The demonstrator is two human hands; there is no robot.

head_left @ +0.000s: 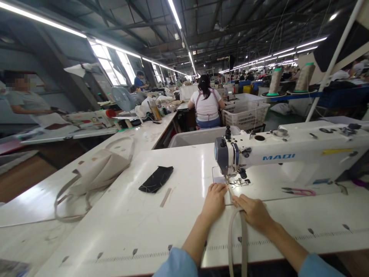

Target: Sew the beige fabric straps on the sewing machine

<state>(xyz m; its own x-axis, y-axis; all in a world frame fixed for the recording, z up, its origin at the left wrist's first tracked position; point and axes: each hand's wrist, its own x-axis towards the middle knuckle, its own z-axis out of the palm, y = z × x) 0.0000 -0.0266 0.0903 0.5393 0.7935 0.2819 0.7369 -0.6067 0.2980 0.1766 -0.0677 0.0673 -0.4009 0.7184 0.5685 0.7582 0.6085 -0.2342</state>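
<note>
A beige webbing strap (236, 238) runs from my lap across the white table (144, 223) up to the needle of the white sewing machine (288, 154). My left hand (215, 200) lies just left of the presser foot, fingers curled down on the strap's end. My right hand (253, 211) rests on the strap just right of it, fingers pressed together and pinning it flat. Both hands are close in front of the needle plate (239, 181).
A black fabric piece (157, 179) and a short beige strip (165, 197) lie to the left. A beige bag (98, 173) with long handles sits further left. Pink snips (300, 191) lie right of the needle. A person (206, 104) sits ahead beside a white basket (245, 113).
</note>
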